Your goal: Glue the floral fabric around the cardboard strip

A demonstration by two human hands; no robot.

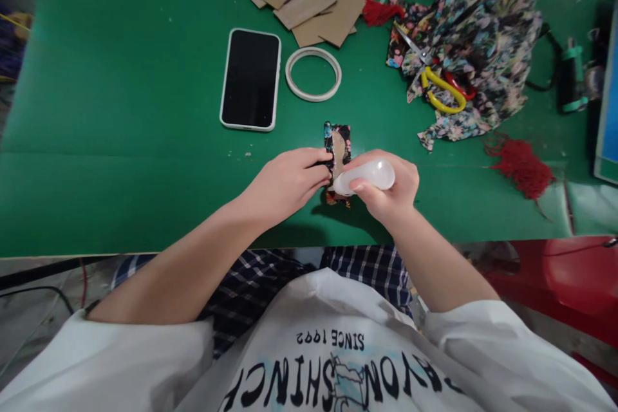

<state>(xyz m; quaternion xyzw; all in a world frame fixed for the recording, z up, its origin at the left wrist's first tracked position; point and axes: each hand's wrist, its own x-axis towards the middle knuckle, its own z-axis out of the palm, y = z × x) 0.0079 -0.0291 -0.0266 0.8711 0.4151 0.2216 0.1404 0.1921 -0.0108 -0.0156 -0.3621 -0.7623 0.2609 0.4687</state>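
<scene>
A narrow strip of brown cardboard (338,144) lies on the table in front of me, partly wrapped at its edges with dark floral cloth (344,129). My left hand (295,179) rests palm down at its left side, fingers stretched out and their tips touching the cloth edge. In my right hand (394,190) is a white squeeze bottle (371,175), gripped between thumb and fingers and tilted. Its narrow end points down to the left, against the lower part of the strip. Fingers of the right hand behind the bottle are partly hidden.
Beyond my hands lie a phone (252,79), a tape roll (313,98) and several cardboard pieces (309,3). At right are crumpled floral fabric (487,45), yellow-handled scissors (444,100), a red tassel (381,11), red threads (524,167) and a green-black tool (573,77).
</scene>
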